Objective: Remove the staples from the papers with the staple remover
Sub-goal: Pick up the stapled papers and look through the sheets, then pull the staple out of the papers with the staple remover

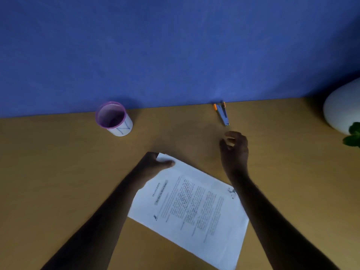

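A stack of printed white papers [194, 207] lies at an angle on the wooden desk [58, 172]. My left hand [153, 164] grips the papers' far left corner, thumb on top. A blue staple remover [222, 113] with orange handle tips lies by the back wall, its jaws pointing toward me. My right hand [234, 149] hovers just short of the remover, fingers curled and apart, holding nothing. No staple is discernible on the papers.
A white cup [115, 118] with a purple rim stands at the back left near the blue wall [175, 45]. A white rounded pot [342, 108] with green leaves [353, 135] sits at the right edge.
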